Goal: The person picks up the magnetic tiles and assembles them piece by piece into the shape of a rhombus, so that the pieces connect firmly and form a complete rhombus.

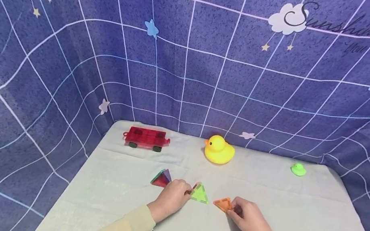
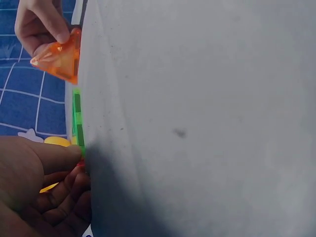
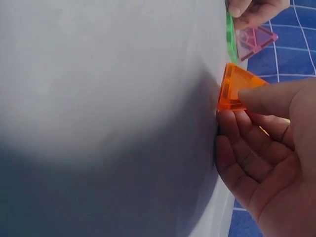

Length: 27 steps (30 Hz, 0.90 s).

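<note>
With thumb and fingers, my left hand [image 1: 175, 197] pinches the near-left edge of a green triangular magnetic tile [image 1: 199, 194] lying on the table. A pink triangular tile [image 3: 255, 41] stands up against the green one, as the right wrist view shows. To the right, my right hand [image 1: 251, 220] pinches an orange triangular tile [image 1: 223, 204] by its right end, a small gap away from the green tile. Left of the left hand sits a pyramid of red, purple and teal tiles [image 1: 161, 179], partly hidden by that hand.
At the back of the white-covered table [image 1: 110, 209] stand a red wheeled tile car [image 1: 146, 137], a yellow rubber duck [image 1: 220, 152] and a small green duck [image 1: 298, 169]. A blue gridded cloth [image 1: 206, 74] hangs behind and along both sides.
</note>
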### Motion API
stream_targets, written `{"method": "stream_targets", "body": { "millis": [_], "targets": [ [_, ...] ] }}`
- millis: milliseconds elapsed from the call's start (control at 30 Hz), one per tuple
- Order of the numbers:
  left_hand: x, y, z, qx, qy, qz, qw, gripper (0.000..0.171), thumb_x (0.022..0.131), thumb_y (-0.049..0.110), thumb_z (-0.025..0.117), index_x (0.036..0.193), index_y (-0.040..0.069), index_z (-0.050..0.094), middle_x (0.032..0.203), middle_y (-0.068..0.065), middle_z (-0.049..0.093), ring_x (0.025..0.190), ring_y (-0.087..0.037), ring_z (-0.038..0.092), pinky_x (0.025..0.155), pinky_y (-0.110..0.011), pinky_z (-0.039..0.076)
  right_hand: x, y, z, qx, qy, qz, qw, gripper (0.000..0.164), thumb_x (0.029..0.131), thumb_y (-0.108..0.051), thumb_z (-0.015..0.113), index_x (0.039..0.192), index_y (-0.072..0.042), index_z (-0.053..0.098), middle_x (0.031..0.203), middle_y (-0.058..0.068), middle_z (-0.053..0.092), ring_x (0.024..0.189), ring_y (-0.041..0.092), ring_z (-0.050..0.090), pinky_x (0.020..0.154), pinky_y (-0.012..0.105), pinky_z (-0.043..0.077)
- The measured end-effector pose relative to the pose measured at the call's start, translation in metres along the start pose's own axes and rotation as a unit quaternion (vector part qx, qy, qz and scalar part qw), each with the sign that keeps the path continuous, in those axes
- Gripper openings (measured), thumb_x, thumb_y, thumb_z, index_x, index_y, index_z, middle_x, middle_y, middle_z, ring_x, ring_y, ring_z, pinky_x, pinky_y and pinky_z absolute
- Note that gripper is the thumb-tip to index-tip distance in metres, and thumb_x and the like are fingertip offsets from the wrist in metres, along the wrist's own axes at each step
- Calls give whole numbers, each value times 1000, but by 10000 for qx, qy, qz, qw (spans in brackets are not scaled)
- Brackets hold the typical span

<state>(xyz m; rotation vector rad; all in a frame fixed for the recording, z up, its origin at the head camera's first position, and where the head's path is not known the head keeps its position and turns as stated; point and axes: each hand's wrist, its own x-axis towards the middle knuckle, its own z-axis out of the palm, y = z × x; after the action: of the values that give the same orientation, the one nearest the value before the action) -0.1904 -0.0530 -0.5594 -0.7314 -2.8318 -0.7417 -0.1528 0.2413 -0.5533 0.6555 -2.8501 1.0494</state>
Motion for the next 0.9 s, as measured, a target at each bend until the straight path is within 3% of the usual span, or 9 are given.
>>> {"method": "stream_targets", "body": {
  "millis": [900],
  "targets": [
    [4, -4, 4, 55, -95, -51, 9999, 10, 88, 9, 81, 98, 8, 81, 87, -2, 72, 82, -17, 67, 75, -33, 55, 30, -29, 25, -182, 258, 486, 9983, 24, 85, -8, 85, 80, -18, 64, 73, -13, 62, 63, 2, 55, 60, 26, 48]
  ]
}}
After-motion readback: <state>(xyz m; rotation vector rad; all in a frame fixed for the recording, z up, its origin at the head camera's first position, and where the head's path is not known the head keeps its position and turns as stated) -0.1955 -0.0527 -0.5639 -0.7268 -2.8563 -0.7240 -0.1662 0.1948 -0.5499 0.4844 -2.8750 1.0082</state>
